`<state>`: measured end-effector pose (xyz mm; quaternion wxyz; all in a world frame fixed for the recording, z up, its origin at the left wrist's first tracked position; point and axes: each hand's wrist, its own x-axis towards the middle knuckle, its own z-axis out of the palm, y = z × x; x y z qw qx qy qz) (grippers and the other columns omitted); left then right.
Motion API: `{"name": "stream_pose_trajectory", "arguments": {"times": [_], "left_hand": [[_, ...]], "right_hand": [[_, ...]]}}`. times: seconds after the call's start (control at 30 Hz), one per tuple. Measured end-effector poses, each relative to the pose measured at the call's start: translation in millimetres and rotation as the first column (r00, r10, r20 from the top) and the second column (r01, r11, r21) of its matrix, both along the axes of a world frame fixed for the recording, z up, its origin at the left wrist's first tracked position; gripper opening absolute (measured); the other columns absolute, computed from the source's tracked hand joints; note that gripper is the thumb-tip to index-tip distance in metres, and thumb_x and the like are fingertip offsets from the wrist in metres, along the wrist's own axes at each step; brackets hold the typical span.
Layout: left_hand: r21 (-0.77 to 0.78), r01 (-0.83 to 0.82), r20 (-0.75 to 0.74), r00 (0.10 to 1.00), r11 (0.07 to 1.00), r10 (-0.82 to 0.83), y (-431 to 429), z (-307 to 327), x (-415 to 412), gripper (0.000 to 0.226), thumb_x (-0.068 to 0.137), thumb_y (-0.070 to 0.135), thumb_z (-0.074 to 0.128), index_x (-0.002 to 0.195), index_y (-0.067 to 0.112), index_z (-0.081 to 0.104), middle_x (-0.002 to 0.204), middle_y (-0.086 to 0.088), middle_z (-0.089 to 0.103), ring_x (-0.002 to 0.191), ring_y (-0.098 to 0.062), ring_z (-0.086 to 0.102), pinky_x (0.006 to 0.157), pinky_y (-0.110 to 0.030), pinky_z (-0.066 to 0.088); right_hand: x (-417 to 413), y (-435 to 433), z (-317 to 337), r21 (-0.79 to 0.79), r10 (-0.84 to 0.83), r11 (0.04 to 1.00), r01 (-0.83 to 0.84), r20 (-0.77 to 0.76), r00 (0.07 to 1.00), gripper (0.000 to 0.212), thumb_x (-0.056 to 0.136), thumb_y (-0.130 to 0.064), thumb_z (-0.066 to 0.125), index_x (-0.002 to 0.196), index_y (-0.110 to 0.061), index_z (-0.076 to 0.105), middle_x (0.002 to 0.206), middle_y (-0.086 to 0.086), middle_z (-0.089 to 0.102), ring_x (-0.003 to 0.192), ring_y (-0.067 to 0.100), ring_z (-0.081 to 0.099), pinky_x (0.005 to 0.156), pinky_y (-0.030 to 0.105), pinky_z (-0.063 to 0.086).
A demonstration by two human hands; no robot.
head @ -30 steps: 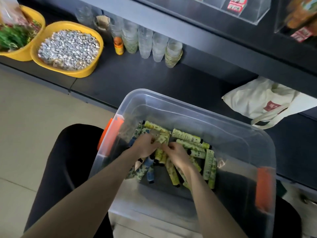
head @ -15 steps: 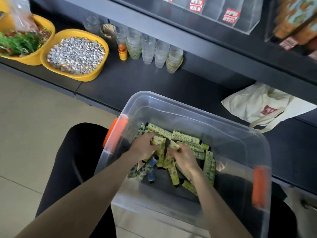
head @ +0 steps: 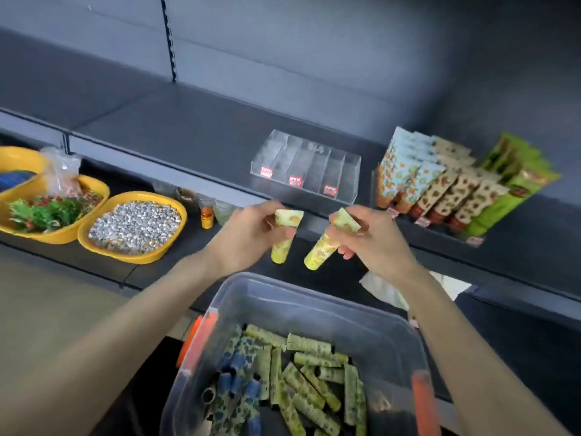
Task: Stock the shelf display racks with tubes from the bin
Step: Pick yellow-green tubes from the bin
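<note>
- Left hand (head: 248,234) grips a yellow-green tube (head: 284,237), cap down, above the bin's (head: 314,294) far rim.
- Right hand (head: 374,237) grips a second tube (head: 325,248), tilted, just beside the first and not touching it.
- Loose tubes (head: 308,360) lie in the bin.
- Clear rack (head: 305,171) sits at the shelf's (head: 188,130) front edge.

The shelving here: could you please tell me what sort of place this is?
Probably a shop: dark shelving, a clear display rack with red labels, and packaged goods in rows beside it.
</note>
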<state>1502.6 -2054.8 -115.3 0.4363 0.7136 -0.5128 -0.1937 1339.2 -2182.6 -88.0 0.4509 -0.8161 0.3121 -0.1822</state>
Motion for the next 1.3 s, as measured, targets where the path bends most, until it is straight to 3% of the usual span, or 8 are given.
{"name": "stream_pose_trajectory", "arguments": {"times": [0.1, 0.2, 0.37, 0.57, 0.77, 0.97, 1.17, 1.3], "left_hand": [[-0.133, -0.021, 0.049, 0.998, 0.991, 0.028, -16, 55, 22, 0.011, 0.084, 0.024, 0.067, 0.081, 0.019, 0.058, 0.068, 0.004, 0.061, 0.063, -0.016, 0.058, 0.065, -0.026, 0.046], [-0.216, -0.039, 0.123, 0.990, 0.976, 0.066, -38, 97, 43, 0.011, 0.084, 0.023, 0.067, 0.085, 0.014, 0.060, 0.070, 0.008, 0.061, 0.066, -0.012, 0.056, 0.067, -0.022, 0.042], [-0.172, -0.021, 0.241, 0.969, 0.985, 0.063, -88, 122, 78, 0.013, 0.085, 0.019, 0.065, 0.093, 0.010, 0.063, 0.084, -0.004, 0.065, 0.079, -0.022, 0.063, 0.072, -0.025, 0.045], [-0.039, 0.023, 0.254, 0.967, 0.999, -0.013, -144, 101, 112, 0.010, 0.084, 0.015, 0.066, 0.092, 0.011, 0.064, 0.083, -0.002, 0.062, 0.078, -0.019, 0.057, 0.076, -0.026, 0.046], [0.021, 0.104, 0.228, 0.968, 0.994, -0.106, -185, 87, 130, 0.011, 0.085, 0.017, 0.065, 0.093, 0.009, 0.065, 0.083, -0.003, 0.063, 0.076, -0.017, 0.059, 0.077, -0.026, 0.047], [0.141, 0.155, 0.250, 0.950, 0.978, -0.187, -209, 78, 142, 0.009, 0.086, 0.018, 0.065, 0.091, 0.011, 0.065, 0.071, 0.001, 0.060, 0.066, -0.009, 0.054, 0.067, -0.022, 0.042], [0.235, 0.196, 0.256, 0.933, 0.952, -0.255, -216, 79, 146, 0.003, 0.088, 0.020, 0.061, 0.087, 0.018, 0.061, 0.078, -0.004, 0.059, 0.066, -0.012, 0.051, 0.057, -0.018, 0.039], [0.287, 0.186, 0.262, 0.928, 0.940, -0.264, -218, 84, 145, 0.014, 0.089, 0.021, 0.059, 0.102, 0.016, 0.058, 0.081, 0.000, 0.059, 0.079, -0.016, 0.054, 0.071, -0.023, 0.039]], "right_hand": [[19, -17, 60, -0.178, 0.026, 0.984, -0.013, 0.068, 0.997, 0.018, 0.084, -0.005, 0.066, 0.083, -0.022, 0.063, 0.067, 0.003, 0.062, 0.051, 0.007, 0.055, 0.053, 0.025, 0.052], [41, -34, 102, -0.344, 0.014, 0.939, 0.003, 0.047, 0.999, 0.009, 0.084, -0.008, 0.064, 0.089, -0.015, 0.066, 0.074, 0.013, 0.068, 0.059, 0.017, 0.060, 0.070, 0.039, 0.055], [85, -64, 132, -0.545, -0.057, 0.838, -0.010, -0.106, 0.993, 0.004, 0.085, -0.011, 0.061, 0.083, -0.007, 0.062, 0.076, 0.014, 0.064, 0.078, 0.032, 0.061, 0.075, 0.036, 0.049], [126, -111, 109, -0.493, -0.115, 0.870, 0.000, -0.203, 0.973, 0.018, 0.087, -0.012, 0.060, 0.105, -0.011, 0.063, 0.091, 0.009, 0.054, 0.086, 0.022, 0.046, 0.073, 0.024, 0.033], [145, -142, 91, -0.511, -0.175, 0.859, 0.020, -0.257, 0.951, 0.037, 0.092, -0.012, 0.058, 0.129, -0.009, 0.054, 0.121, 0.016, 0.054, 0.108, 0.032, 0.054, 0.080, 0.026, 0.036], [157, -157, 76, -0.502, -0.171, 0.865, -0.015, -0.323, 0.931, 0.019, 0.090, -0.011, 0.059, 0.109, -0.008, 0.063, 0.107, 0.018, 0.060, 0.083, 0.026, 0.054, 0.069, 0.027, 0.036], [160, -160, 73, -0.479, -0.140, 0.876, -0.061, -0.374, 0.917, 0.015, 0.090, -0.009, 0.057, 0.102, -0.008, 0.065, 0.102, 0.019, 0.064, 0.089, 0.029, 0.058, 0.071, 0.030, 0.041], [162, -161, 76, -0.478, -0.134, 0.875, -0.070, -0.379, 0.916, 0.016, 0.089, -0.006, 0.058, 0.102, -0.007, 0.067, 0.104, 0.016, 0.065, 0.095, 0.030, 0.062, 0.074, 0.034, 0.047]]}}
